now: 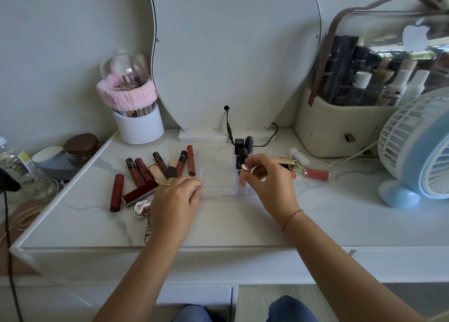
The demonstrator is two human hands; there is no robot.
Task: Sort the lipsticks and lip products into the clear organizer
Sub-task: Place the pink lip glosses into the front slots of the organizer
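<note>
The clear organizer (215, 160) sits mid-table in front of the mirror. Black lipsticks (248, 143) stand in its right-hand slots. My right hand (268, 184) pinches the top of a dark bullet-shaped lipstick (243, 154) standing in a right slot. My left hand (175, 199) rests on the organizer's front left corner, fingers curled against its edge. Several dark red lip products (139, 172) lie loose left of the organizer. A pink gloss tube (315, 173) and a gold lipstick (288, 161) lie to the right, partly hidden behind my right hand.
A white brush cup (138, 125) with a pink headband stands back left. The mirror base (204, 134) and its black cable (228, 125) are behind the organizer. A blue fan (418, 149) and beige cosmetics case (340, 125) stand right. A silver keychain (142, 208) lies near my left wrist.
</note>
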